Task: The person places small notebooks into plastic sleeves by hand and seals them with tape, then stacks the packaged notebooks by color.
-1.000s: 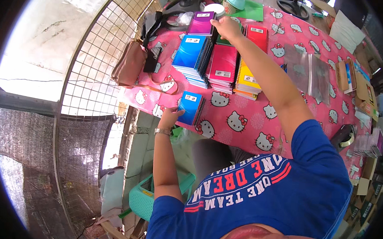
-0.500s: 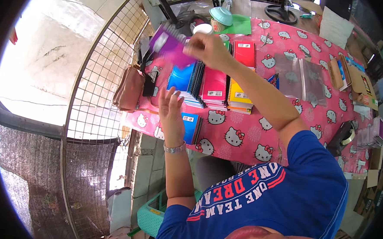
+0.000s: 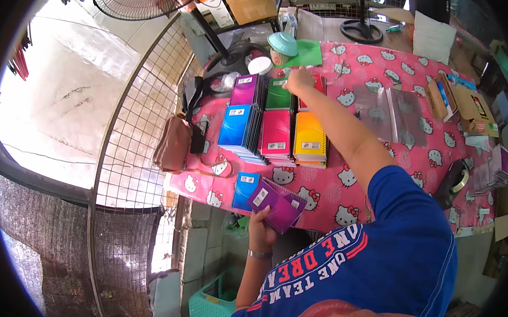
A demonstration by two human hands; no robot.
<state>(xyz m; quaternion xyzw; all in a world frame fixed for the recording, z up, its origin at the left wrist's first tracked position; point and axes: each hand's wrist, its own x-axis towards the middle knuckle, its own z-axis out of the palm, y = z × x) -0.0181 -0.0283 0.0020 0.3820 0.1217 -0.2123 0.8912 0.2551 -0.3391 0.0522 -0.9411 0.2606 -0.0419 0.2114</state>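
Observation:
My left hand (image 3: pixel 262 228) grips two purple spiral notebooks (image 3: pixel 275 207), fanned one over the other at the table's front edge. Beside them lies a blue notebook (image 3: pixel 244 190), partly covered. At the back of the stacks, my right hand (image 3: pixel 301 80) is bent over the upper right corner of a green notebook (image 3: pixel 278 95), its fingertips closed at the spiral edge. Left of that is a purple stack (image 3: pixel 244 90); a red stack (image 3: pixel 320 85) is mostly hidden by my right hand and forearm. Nearer stand blue (image 3: pixel 234 125), pink (image 3: pixel 275 131) and yellow (image 3: pixel 311 134) stacks.
A pink patterned cloth (image 3: pixel 345 175) covers the table. Clear plastic sleeves (image 3: pixel 391 114) lie to the right, near an opened cardboard box (image 3: pixel 477 113) and a tape dispenser (image 3: pixel 452 183). A brown bag (image 3: pixel 170 144) sits left by the wire mesh; a lidded cup (image 3: pixel 282 45) stands behind.
A purple notebook held up in my right hand is now with my left hand at the front edge. My left hand has come down and closed; my right hand has moved to the green stack.

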